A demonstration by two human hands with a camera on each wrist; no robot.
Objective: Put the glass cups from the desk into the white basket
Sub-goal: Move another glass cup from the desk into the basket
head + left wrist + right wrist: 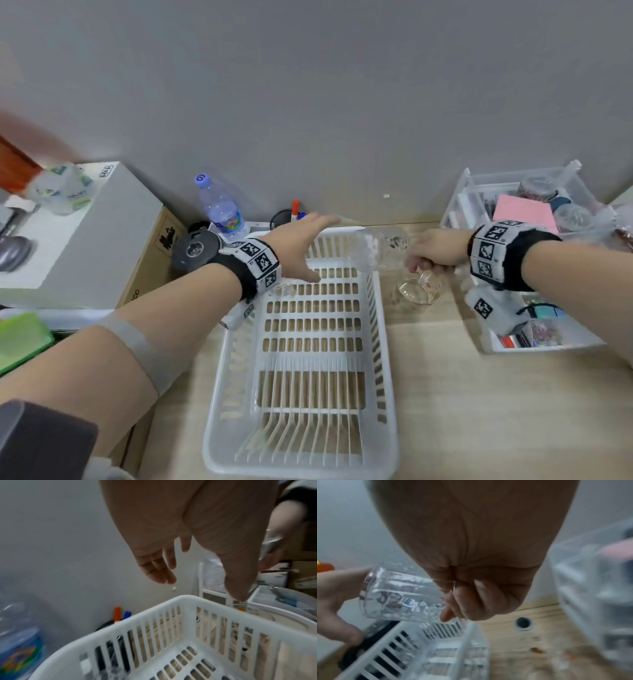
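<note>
We hold one glass cup (380,248) in our right hand (435,253). The fingers curl around its rim end, and the cup lies tilted on its side in the air, above the far right corner of the white basket (375,329). In the right wrist view the cup (402,595) shows a printed pattern on its wall, and its base points toward our left hand (332,601).

Our left hand (301,246) reaches over the far end of the basket with fingers (159,566) straight and loosely spread. It grips nothing. Whether its fingertips touch the base of the held cup, we cannot tell.

A second glass cup (416,291) stands upright on the wooden desk (479,411), just beside the right wall of the basket and below our right hand. A small clear glass item (284,287) lies in the basket near its far left corner, partly hidden by the left wrist; we cannot tell whether it is a cup.

A water bottle (221,209) stands near the wall, left of the basket. A clear plastic organizer (459,198) sits at the right of the desk.
</note>
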